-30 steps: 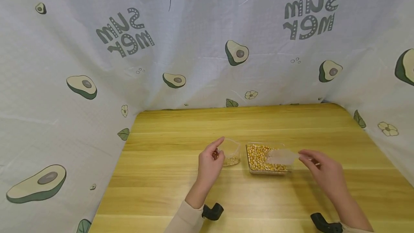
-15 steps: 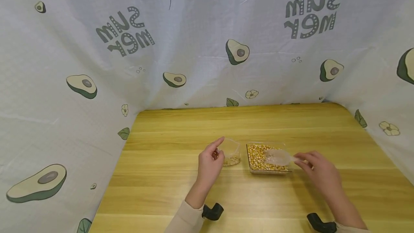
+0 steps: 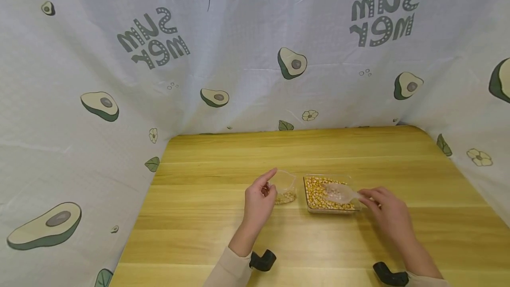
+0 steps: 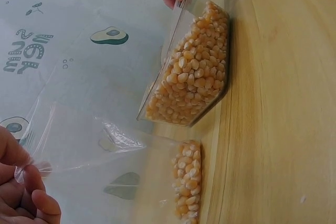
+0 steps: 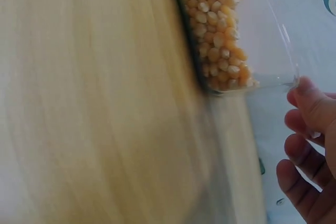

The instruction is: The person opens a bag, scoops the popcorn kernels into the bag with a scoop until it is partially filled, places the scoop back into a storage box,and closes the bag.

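Scoop (image 3: 338,193) in a fingertip pinch of the right hand (image 3: 388,211), clear bag (image 3: 285,187) likewise in the left hand (image 3: 260,198).

The corn kernels (image 3: 314,194) are yellow and orange with whitish patches, the scoop (image 3: 338,193) milky, the box (image 5: 268,51) and bag (image 4: 79,148) clear, the worktop (image 3: 199,194) yellow-brown with streaky wood grain, the sleeves (image 3: 228,268) beige, and the pale cloth (image 3: 243,25) printed with green-and-cream avocados (image 3: 292,63) and grey lettering (image 3: 381,31).

head cam above, fwd + down, farther off, L/R wrist cams close, turned sideways, both incl corn box (image 5: 266,38)
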{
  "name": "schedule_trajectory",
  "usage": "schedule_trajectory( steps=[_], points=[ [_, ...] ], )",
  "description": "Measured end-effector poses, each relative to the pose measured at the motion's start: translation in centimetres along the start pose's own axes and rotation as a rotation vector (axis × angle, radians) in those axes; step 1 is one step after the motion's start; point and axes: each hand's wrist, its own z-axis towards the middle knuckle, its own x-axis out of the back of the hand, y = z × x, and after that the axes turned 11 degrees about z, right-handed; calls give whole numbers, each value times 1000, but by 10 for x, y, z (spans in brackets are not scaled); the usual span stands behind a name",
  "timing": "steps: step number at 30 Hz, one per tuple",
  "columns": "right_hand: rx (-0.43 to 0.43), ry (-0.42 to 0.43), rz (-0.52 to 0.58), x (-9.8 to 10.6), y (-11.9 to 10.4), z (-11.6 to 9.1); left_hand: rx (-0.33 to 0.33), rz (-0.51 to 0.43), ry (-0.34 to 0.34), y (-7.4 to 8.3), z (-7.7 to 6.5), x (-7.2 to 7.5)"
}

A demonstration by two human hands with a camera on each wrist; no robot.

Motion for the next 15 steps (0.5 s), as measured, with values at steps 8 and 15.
schedule_trajectory(
  steps=[8,15],
  points=[
    [-63,89,103,-9,5,-8,3,-5,-2,0,-1,0],
    [-114,150,181,-14,6,-13,-3,2,4,1,-1,0]
  ],
)
